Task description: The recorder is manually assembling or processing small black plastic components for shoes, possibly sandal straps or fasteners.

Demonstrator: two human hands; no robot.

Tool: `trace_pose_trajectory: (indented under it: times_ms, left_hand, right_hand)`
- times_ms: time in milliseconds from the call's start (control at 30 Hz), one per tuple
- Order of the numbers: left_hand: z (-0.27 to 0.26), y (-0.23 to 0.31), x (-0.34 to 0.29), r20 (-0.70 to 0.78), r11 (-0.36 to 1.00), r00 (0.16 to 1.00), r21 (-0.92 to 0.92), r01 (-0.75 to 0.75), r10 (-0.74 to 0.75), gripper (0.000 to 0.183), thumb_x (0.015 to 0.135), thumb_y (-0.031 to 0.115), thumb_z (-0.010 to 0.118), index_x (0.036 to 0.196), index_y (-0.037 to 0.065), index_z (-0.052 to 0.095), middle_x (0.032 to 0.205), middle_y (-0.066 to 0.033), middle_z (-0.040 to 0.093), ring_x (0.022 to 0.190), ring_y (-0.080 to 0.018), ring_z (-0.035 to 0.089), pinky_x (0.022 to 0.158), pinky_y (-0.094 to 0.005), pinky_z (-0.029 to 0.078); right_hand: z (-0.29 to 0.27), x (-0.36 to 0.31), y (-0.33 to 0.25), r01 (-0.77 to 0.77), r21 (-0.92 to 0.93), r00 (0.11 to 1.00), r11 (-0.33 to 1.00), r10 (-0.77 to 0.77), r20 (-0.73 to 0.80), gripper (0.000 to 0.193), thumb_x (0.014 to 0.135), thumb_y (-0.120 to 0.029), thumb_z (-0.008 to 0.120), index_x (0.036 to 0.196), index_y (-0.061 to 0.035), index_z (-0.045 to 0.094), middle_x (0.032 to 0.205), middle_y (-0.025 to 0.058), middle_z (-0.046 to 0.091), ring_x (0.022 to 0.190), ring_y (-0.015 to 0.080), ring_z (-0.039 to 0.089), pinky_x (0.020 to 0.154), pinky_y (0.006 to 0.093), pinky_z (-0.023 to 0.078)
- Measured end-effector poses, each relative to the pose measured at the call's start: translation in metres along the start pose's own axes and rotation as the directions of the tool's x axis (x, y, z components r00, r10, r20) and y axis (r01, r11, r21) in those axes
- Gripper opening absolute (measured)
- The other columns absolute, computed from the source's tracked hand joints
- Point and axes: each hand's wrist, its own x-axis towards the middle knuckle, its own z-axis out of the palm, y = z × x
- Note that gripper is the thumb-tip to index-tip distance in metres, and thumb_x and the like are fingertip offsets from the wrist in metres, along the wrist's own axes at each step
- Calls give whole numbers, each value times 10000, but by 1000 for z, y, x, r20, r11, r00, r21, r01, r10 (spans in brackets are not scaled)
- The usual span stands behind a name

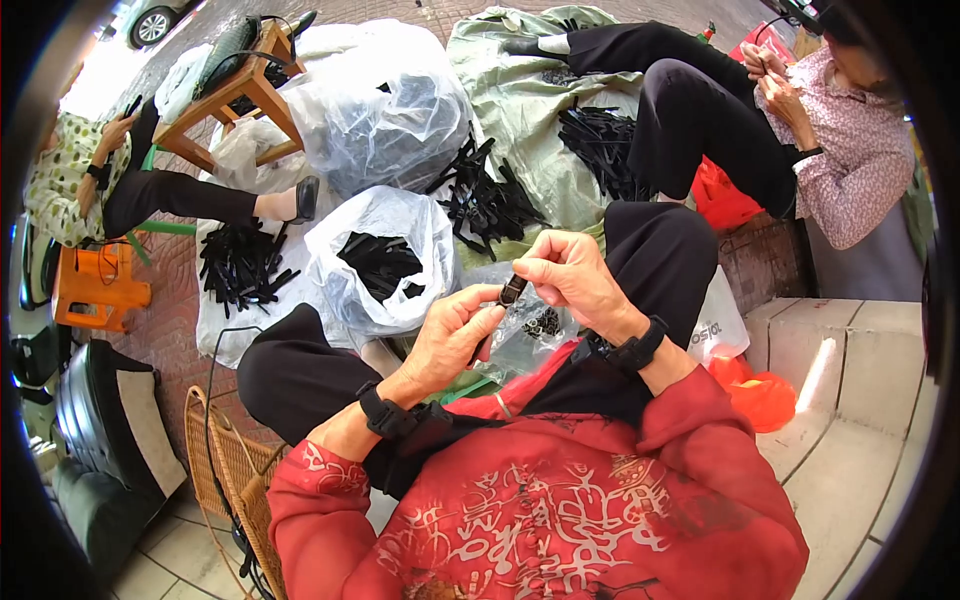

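My left hand is closed on a short black strap, held above my lap. From the other side my right hand pinches the strap's upper end between thumb and fingertips. A small dark fitting seems to sit on the strap, too small to make out. Just beneath my hands lies a clear plastic bag with small dark metal pieces in it. Ahead of my left hand stands an open white plastic bag filled with black straps.
Loose heaps of black strips lie on pale sheeting. A large full plastic bag stands behind. Two people sit at left and right. An orange stool and wicker basket stand left; tiled steps rise right.
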Motion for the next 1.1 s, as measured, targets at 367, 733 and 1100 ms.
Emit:
trace_pose_trajectory:
  times_ms: [367,733,1100]
  left_hand:
    - [-5,3,2,63,1000,998,-27,-16,17,161,844,173,524,838,23,580,600,18,525,471,-28,420,420,-168,315]
    - [-8,4,-7,312,982,947,-138,129,-80,155,859,140,478,794,23,556,676,8,556,489,-27,420,428,-166,323]
    - [-5,-2,-21,405,949,882,-92,300,-239,190,851,204,508,756,45,550,591,-12,553,401,-27,397,375,-161,292]
  right_hand:
    - [16,-6,-15,82,-286,996,955,-66,67,125,750,-98,615,796,-25,524,714,48,558,606,88,521,511,190,411]
    - [11,-18,-21,739,-585,671,334,-294,680,315,613,-142,702,905,-83,603,845,57,563,820,223,530,725,321,408]
    - [17,-41,-14,570,-568,765,594,-131,631,176,648,-86,662,800,-34,590,697,94,585,634,223,578,565,284,441]
